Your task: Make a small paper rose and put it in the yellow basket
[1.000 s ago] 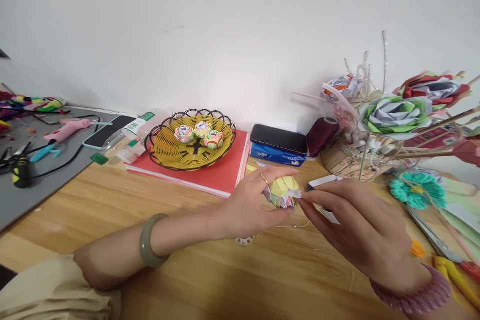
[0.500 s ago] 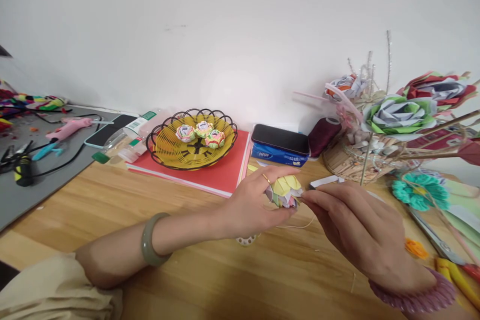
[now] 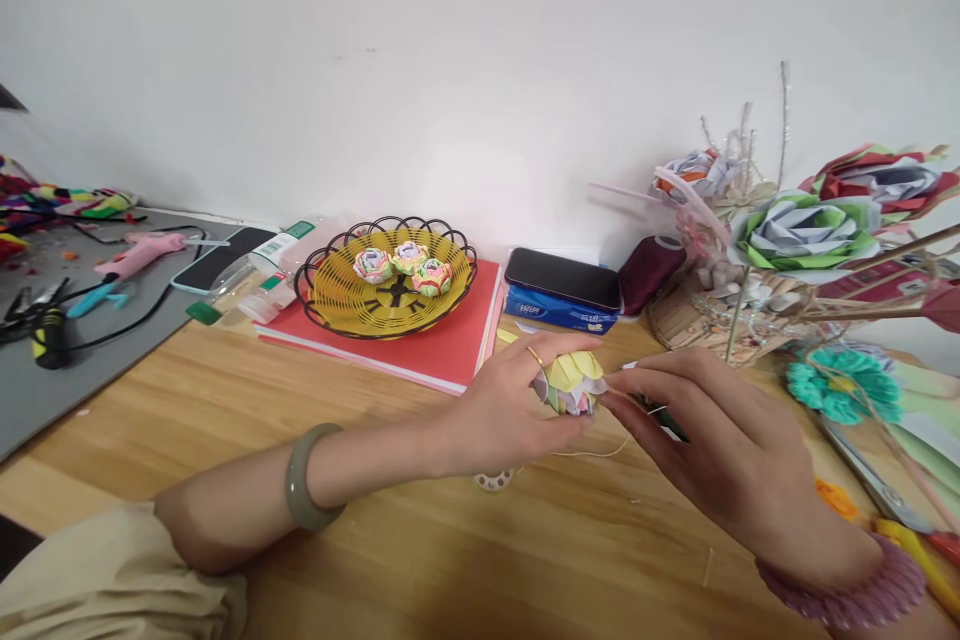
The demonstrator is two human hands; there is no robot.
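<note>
My left hand (image 3: 510, 405) grips a folded paper flower (image 3: 574, 375) with yellow, white and green petals between thumb and fingers. At the flower's right edge my right hand (image 3: 720, 445) is closed in a pinch, fingertips against a pale petal. A thin pale thread (image 3: 592, 453) loops below the flower up to these fingers, and a short length of it shows between them. Just what the fingertips press is partly hidden. A white bobbin with holes (image 3: 493, 480) lies on the table under my left hand.
A yellow woven basket (image 3: 337, 310) with small paper flowers stands on red paper (image 3: 450, 360). Behind my hands, a phone (image 3: 562, 278) lies on a blue packet (image 3: 559, 308). Scissors (image 3: 870, 470) and a flower pot (image 3: 682, 320) are right; a pink glue gun (image 3: 146, 255) is left.
My right hand's fingers have shifted and opened up slightly, so a piece of thread now shows between them. My left hand and the paper flower stay nearly in place.
</note>
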